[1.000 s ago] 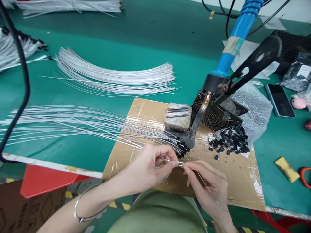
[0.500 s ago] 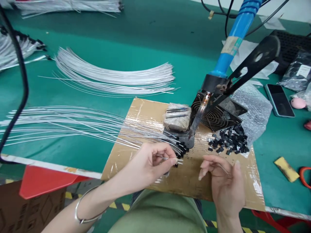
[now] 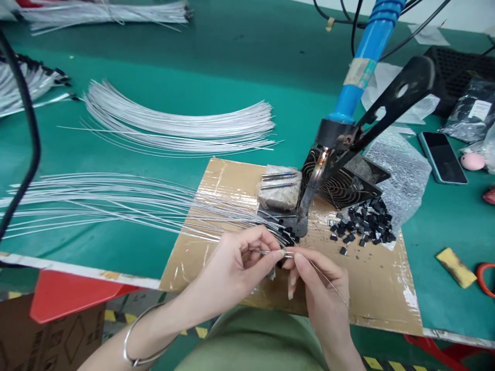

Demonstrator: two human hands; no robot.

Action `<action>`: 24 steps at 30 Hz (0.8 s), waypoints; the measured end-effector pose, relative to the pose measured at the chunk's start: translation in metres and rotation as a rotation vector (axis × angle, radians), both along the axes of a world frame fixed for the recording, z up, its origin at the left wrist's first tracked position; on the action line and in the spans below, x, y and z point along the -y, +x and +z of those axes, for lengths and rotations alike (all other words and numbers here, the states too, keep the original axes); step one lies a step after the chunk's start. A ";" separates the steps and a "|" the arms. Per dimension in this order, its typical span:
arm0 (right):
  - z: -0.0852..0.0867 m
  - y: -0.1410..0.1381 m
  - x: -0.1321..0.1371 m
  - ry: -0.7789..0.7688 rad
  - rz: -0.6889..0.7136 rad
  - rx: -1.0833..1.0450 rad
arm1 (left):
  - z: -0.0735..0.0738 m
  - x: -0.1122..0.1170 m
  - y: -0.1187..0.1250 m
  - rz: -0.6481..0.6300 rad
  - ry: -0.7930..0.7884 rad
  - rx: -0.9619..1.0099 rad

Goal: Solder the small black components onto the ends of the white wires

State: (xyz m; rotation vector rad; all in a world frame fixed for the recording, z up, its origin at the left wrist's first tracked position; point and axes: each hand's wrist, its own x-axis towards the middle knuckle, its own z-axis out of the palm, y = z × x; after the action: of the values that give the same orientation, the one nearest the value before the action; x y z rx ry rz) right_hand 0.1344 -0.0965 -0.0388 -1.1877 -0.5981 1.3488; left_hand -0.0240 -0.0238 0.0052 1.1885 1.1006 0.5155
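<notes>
- Lowest in the view is the person's green garment, with a silver bangle (image 3: 133, 345) on the left wrist.
- The left hand (image 3: 240, 263) is closed in a pinch; thumb and forefinger grip the tip of a thin white wire (image 3: 266, 252) just above the near part of the cardboard.
- The right hand (image 3: 319, 288) is also pinched shut, holding a fine metal strand (image 3: 328, 281) that trails back across the hand to the right.
- The two sets of fingertips meet, so the wire tip and the strand touch end to end between them.
- Both hands hover over a taped cardboard sheet (image 3: 371, 288) that lies on the green table (image 3: 232, 67).
- To the left, a fan of white wires (image 3: 116, 203) spreads across the table, with its ends gathered on the cardboard near the left hand.
- Right of the hands lies a pile of small black parts (image 3: 363, 224).
- Just beyond the hands, a soldering iron (image 3: 359, 67) with a blue handle leans in a black stand, tip down on the cardboard.
- Beside the tip sits a grey block (image 3: 280, 193) with metal pins on top.
- Farther back lies a curved bundle of white wires (image 3: 174, 123).
- At the far right rests a phone (image 3: 443, 157).
</notes>
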 end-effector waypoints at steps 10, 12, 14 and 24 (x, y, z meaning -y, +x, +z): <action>-0.002 0.002 -0.002 0.008 0.052 -0.087 | -0.003 0.007 0.002 0.018 0.036 -0.009; 0.000 0.001 -0.002 -0.009 0.049 -0.097 | -0.004 0.008 0.002 0.020 0.045 -0.008; 0.001 0.002 -0.002 -0.030 0.052 -0.107 | -0.005 0.009 0.002 0.022 0.056 -0.011; 0.006 0.012 -0.009 -0.140 0.136 -0.154 | -0.004 0.007 -0.001 -0.012 0.025 0.025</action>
State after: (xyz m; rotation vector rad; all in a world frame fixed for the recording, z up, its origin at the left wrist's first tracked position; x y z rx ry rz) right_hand 0.1463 -0.0879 -0.0325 -1.1588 -0.4873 1.6031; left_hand -0.0254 -0.0304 0.0015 1.2069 1.0684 0.5353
